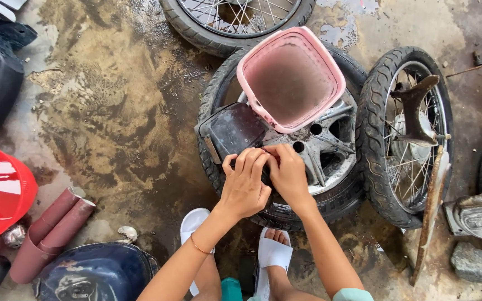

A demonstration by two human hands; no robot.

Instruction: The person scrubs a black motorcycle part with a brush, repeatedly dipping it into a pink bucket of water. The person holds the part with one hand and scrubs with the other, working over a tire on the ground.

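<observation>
Currently we pinch a small, hidden part with left hand [245, 187] and right hand [289, 174], fingers closed, atop the alloy wheel [319, 147]; next, steady fingertip pressure.

This is looking like a motorcycle repair workshop. Tyres are lying on a stained, wet concrete floor [112, 111]: a spoked wheel [405, 134] at three o'clock, an alloy-rimmed wheel [319, 161] at centre, another spoked wheel [235, 19] at twelve, and dark bodywork panels [93, 273] sitting at seven.
</observation>
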